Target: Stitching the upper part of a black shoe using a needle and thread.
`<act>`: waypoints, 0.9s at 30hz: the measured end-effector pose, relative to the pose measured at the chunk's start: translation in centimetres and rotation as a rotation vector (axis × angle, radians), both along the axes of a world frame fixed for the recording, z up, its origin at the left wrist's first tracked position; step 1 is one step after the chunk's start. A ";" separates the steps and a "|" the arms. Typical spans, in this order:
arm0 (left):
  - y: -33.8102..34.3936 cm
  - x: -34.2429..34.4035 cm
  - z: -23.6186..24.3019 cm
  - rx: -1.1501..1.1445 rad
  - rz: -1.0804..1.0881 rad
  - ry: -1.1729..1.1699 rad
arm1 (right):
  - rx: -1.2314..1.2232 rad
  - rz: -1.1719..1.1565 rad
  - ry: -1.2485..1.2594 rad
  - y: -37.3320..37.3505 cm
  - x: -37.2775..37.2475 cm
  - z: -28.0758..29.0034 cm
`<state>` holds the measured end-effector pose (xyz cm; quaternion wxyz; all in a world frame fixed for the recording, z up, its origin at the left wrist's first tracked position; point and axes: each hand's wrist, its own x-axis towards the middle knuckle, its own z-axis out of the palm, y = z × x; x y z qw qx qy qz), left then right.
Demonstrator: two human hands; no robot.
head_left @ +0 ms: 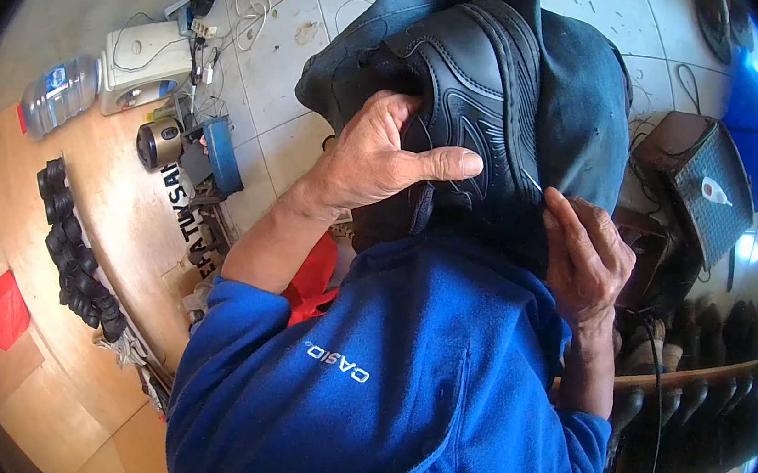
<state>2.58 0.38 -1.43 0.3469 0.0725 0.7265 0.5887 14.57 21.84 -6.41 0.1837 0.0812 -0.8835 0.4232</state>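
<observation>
A black shoe with stitched side panels and a ridged sole lies on its side over my lap, on a dark blue-green cloth. My left hand grips it, with the fingers reaching into the shoe's opening and the thumb lying across its side. My right hand is at the sole's edge near the lower right end. Its thumb and index finger pinch a thin pale needle-like thing that points at the sole; whether this is a needle or a strand cannot be made out.
A wooden rack of shoes stands at the right, below a dark box-like bag. At the left, a low wooden table bears a bundle of black soles. A water bottle lies beyond. Cables cross the tiles.
</observation>
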 end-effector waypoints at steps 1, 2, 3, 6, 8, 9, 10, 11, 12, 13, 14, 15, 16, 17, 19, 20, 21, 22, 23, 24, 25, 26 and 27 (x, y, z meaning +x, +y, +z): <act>0.0 0.0 0.1 -0.001 0.002 -0.002 | 0.014 0.012 0.001 0.0 0.0 -0.1; 0.1 -0.1 0.2 -0.002 0.004 -0.018 | 0.013 0.014 -0.002 0.0 -0.1 -0.1; 0.2 -0.1 0.2 -0.003 0.006 -0.035 | 0.009 0.011 -0.004 0.1 -0.1 -0.1; 0.0 -0.1 0.0 -0.007 -0.004 -0.023 | 0.040 0.017 0.007 0.1 -0.3 -0.1; -0.1 -0.3 -0.1 -0.001 -0.027 -0.008 | 0.078 0.023 0.019 0.2 -0.5 0.3; -0.1 -0.4 -0.1 0.004 -0.050 0.009 | 0.154 0.047 -0.005 0.4 -0.6 1.1; -0.1 -0.5 0.0 0.007 -0.047 0.008 | 0.231 0.074 -0.028 0.5 -0.8 2.0; -0.1 -0.6 0.1 -0.028 -0.099 0.058 | 0.233 0.078 -0.029 0.5 -0.9 2.9; -0.2 -0.7 0.2 -0.062 -0.150 0.108 | 0.328 0.112 -0.097 0.4 -1.1 4.1; -0.2 -0.9 0.2 -0.057 -0.146 0.109 | 0.425 0.145 -0.165 0.3 -1.4 5.0; -0.2 -1.0 0.1 -0.044 -0.160 0.129 | 0.430 0.149 -0.163 0.3 -1.9 5.5; -0.2 -1.1 0.1 -0.031 -0.173 0.150 | 0.487 0.188 -0.193 0.2 -2.5 5.9; -0.2 -1.2 -0.2 -0.026 -0.163 0.155 | 0.544 0.231 -0.220 0.2 -2.9 6.1; -0.4 -1.2 -0.7 -0.018 -0.161 0.173 | 0.552 0.239 -0.212 0.0 -3.2 6.1; -0.5 -1.2 -0.8 0.000 -0.149 0.197 | 0.591 0.243 -0.278 -0.4 -3.4 5.9; -0.5 -1.2 -0.5 -0.032 -0.154 0.225 | 0.603 0.248 -0.270 -0.8 -3.6 5.7; -0.5 -1.2 -0.4 -0.064 -0.158 0.252 | 0.580 0.230 -0.259 -1.3 -3.9 5.4; -0.5 -1.1 -0.5 -0.056 -0.150 0.260 | 0.557 0.210 -0.246 -1.8 -4.0 5.2; -0.4 -1.1 -0.7 -0.016 -0.129 0.189 | 0.544 0.198 -0.245 -2.1 -4.1 5.2; -0.6 -1.1 -0.8 0.026 -0.108 0.118 | 0.554 0.201 -0.237 -2.1 -4.0 5.3; -0.9 -1.0 -0.6 0.028 -0.100 0.130 | 0.530 0.208 -0.250 -1.8 -4.0 5.3; -1.3 -0.8 -0.4 0.006 -0.159 0.246 | 0.506 0.216 -0.262 -1.6 -4.1 5.2; -1.8 -0.7 -0.1 -0.019 -0.217 0.361 | 0.482 0.213 -0.233 -1.5 -3.9 5.2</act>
